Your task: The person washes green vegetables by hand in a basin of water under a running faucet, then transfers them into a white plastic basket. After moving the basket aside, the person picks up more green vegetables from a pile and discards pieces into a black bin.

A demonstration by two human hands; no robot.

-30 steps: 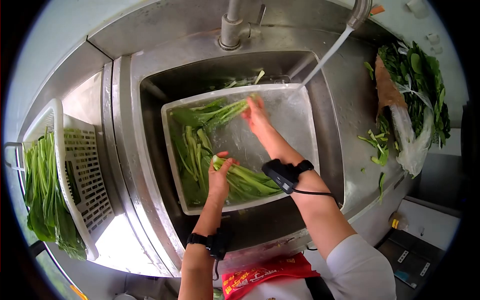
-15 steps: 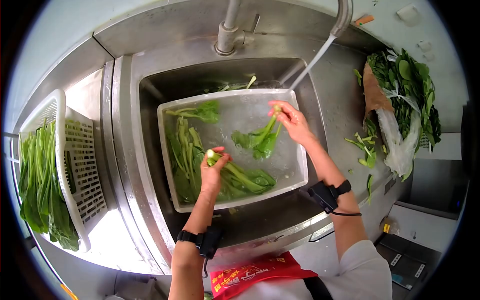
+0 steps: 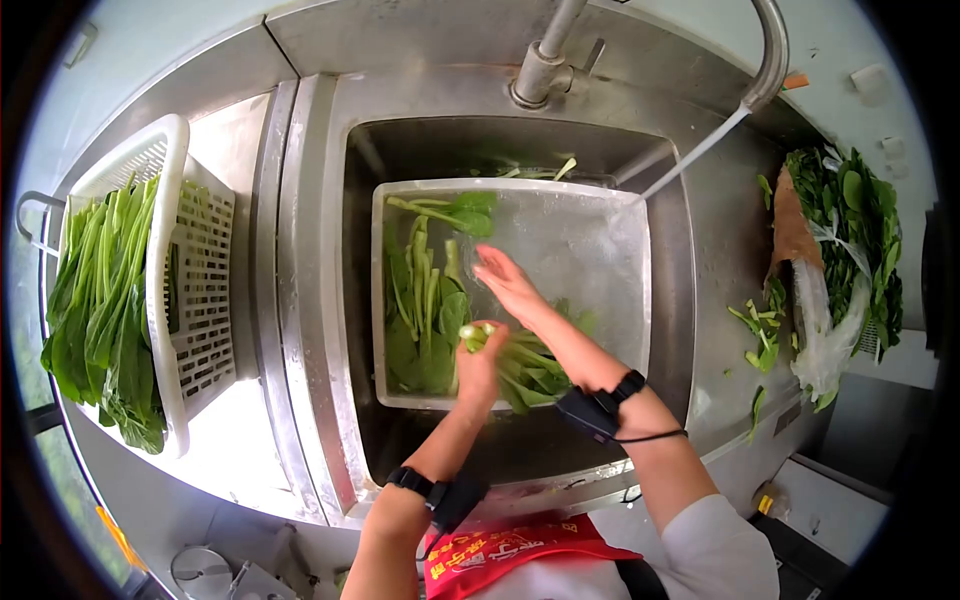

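Observation:
A white rectangular tub point(image 3: 645, 330) of water sits in the steel sink. My left hand point(image 3: 480, 365) is closed around the pale stem ends of a bunch of leafy greens point(image 3: 532, 368), whose leaves trail right over the water. My right hand point(image 3: 510, 285) is over the middle of the tub, fingers stretched out, with nothing seen in it. Just left of its fingertips, a single leafy stalk point(image 3: 453, 268) lies beside a pile of greens point(image 3: 415, 300) along the tub's left side. Another leafy stalk point(image 3: 468, 214) floats at the upper left.
Water runs from a curved faucet spout point(image 3: 770, 80) into the tub's upper right. A white slotted basket point(image 3: 205, 290) heaped with greens stands left of the sink point(image 3: 670, 215). On the right counter are a bag of leafy greens point(image 3: 845, 230) and loose leaf scraps point(image 3: 762, 335).
My right hand has moved left across the tub and let go of the stalk it held. A stalk now lies by the left pile. The whole view has shifted; my left hand keeps its bunch.

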